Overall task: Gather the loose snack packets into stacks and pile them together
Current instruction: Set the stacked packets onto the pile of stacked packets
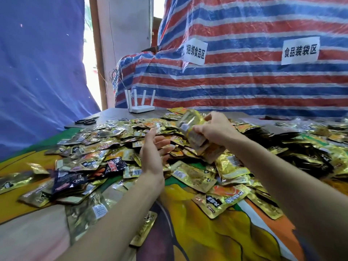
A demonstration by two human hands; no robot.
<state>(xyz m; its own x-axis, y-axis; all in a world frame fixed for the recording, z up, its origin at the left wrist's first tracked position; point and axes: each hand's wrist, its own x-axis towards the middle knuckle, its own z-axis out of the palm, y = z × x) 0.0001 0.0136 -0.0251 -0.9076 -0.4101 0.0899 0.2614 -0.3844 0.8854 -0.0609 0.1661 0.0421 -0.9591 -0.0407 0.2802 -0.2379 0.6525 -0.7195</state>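
Observation:
Several gold, orange and black snack packets [116, 140] lie loose in a wide heap across the table. My right hand [214, 127] grips a small stack of gold packets [192, 129], held tilted above the middle of the heap. My left hand [152, 149] hovers just left of that stack with its fingers straight and palm turned toward it, holding nothing. A few dark blue-black packets [69, 181] sit among the gold ones at the left.
A colourful printed cloth [203, 232] covers the table's near part. Black scissors [87, 121] and a white router [140, 108] sit at the far left edge. A striped tarp [244, 81] with two paper signs hangs behind. More packets [320, 147] spread to the right.

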